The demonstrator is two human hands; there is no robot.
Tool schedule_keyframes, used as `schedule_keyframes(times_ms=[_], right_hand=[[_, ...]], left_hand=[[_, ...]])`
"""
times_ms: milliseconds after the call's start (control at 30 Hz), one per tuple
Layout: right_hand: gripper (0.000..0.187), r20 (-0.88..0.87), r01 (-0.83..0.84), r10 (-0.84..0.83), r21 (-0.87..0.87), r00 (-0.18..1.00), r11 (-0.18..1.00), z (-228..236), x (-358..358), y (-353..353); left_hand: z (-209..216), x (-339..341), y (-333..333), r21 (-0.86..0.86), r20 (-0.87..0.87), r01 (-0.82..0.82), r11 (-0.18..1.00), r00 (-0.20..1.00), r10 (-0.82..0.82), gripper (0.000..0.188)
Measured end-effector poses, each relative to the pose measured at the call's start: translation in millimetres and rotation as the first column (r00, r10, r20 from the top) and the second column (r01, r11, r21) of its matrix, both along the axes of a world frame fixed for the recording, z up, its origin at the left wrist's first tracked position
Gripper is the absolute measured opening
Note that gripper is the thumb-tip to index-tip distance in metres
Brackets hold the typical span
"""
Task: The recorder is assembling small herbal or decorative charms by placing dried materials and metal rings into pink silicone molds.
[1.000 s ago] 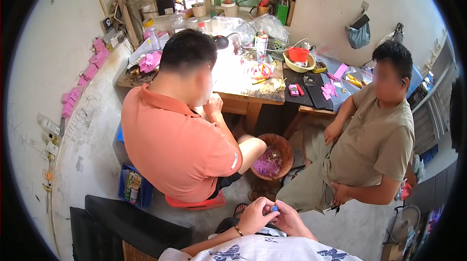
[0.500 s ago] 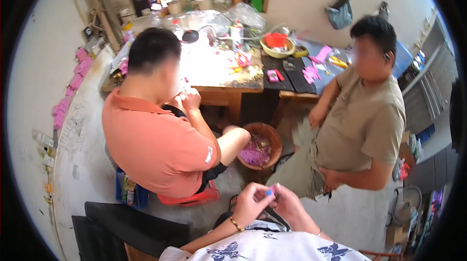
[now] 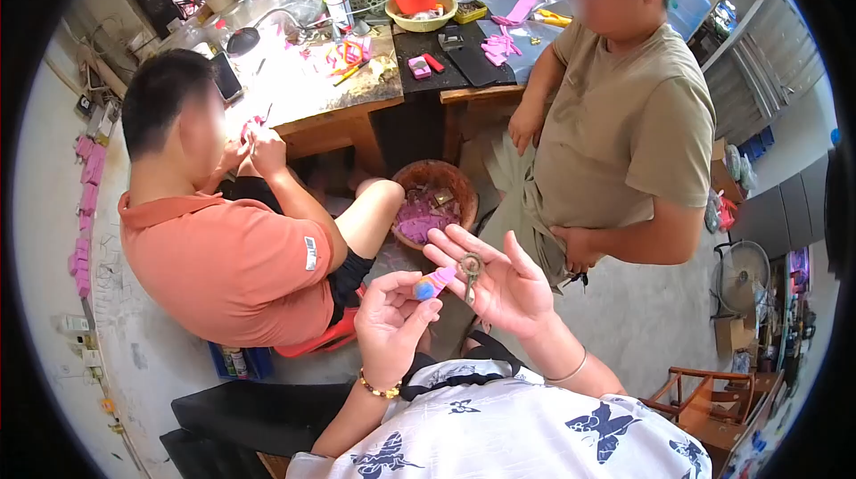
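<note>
My left hand [image 3: 389, 323] pinches a small pink piece with a round blue end [image 3: 431, 285] between thumb and fingers. My right hand [image 3: 510, 292] is turned palm up with its fingers stretched out. Across its palm and fingers lies a dark, ring-shaped piece with a short stem [image 3: 470, 270], perhaps metal. The pink piece's tip comes close to this ring; whether they touch I cannot tell. Both hands are held above my lap.
A brown tub [image 3: 464, 185] of pink scraps stands on the floor ahead. One person in an orange shirt [image 3: 223, 256] sits at the workbench [image 3: 357, 104], handling a small pink thing. Another in an olive shirt [image 3: 624, 131] is at the right. A black chair [image 3: 259, 412] is at lower left.
My hands have moved apart and up from where they met. The right hand has opened, showing the ring-shaped piece. The whole view has shifted, and the seated person's head has moved left in it.
</note>
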State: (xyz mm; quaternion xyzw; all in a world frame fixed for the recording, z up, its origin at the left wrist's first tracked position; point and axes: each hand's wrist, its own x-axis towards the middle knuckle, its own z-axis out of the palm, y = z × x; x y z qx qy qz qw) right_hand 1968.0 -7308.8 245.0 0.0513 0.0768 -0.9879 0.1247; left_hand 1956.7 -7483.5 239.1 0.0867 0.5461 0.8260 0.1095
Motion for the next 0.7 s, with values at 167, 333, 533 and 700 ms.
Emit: schedule_keyframes(times_ms=[167,333,533,700], right_hand=[[0.071,-0.002,-0.022,0.022,-0.069,1.000,0.997,9.5,4.7,-3.2],[0.070,-0.039,-0.027,0.024,-0.078,0.999,0.997,12.9,8.3,1.4],[0.077,-0.058,-0.007,0.004,-0.050,0.998,0.999,13.2,7.6,3.1],[0.074,-0.040,0.009,-0.013,-0.096,0.999,0.995,14.4,5.7,5.4]], left_hand=[[4.6,6.4,-1.1,0.009,0.016,0.014,1.000,1.000,-0.014,0.036],[6.6,6.9,3.6,-0.005,0.045,-0.014,1.000,0.999,0.014,0.036],[5.8,9.8,5.1,-0.017,0.059,-0.032,0.999,0.998,0.033,0.036],[6.7,11.7,5.8,0.015,0.072,-0.034,0.999,0.997,0.033,0.036]])
